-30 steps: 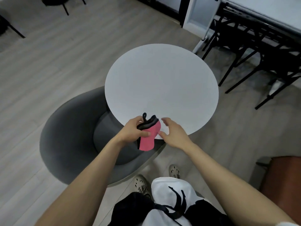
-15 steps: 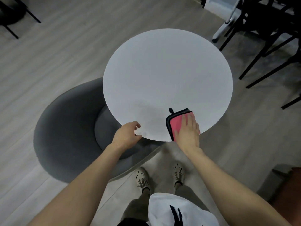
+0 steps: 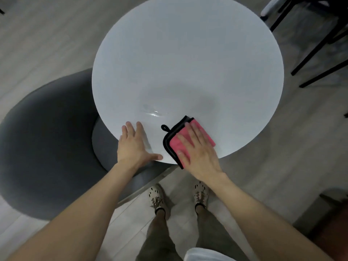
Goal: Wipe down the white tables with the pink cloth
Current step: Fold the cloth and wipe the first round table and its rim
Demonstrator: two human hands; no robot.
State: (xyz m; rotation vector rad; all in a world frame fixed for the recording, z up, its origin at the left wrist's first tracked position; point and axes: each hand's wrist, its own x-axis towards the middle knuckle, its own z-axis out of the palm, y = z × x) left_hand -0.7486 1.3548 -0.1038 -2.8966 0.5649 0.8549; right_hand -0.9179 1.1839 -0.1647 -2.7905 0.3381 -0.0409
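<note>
1. the right hand (image 3: 197, 151) lies flat, fingers straight and a little spread, pressing the pink cloth (image 3: 173, 145) onto the table (image 3: 188, 63).
2. the cloth sits folded under that palm at the near rim, right of centre. its long axis runs diagonally, and its black loop points toward the left hand (image 3: 133, 146).
3. the left hand is flat on the table just beside the cloth, fingers open and holding nothing, thumb along the rim.
4. nearly all the table top lies ahead and to the left of the cloth, so the wipe probably has to push forward, led by the right hand.
5. a thin wet glint (image 3: 154, 113) shows just beyond the hands.
6. half a second ago the left hand curled at the rim; now it is planted on top, and the cloth has slid closer to it.
7. a grey chair (image 3: 47, 138) sits tucked against the table's left side.
</note>
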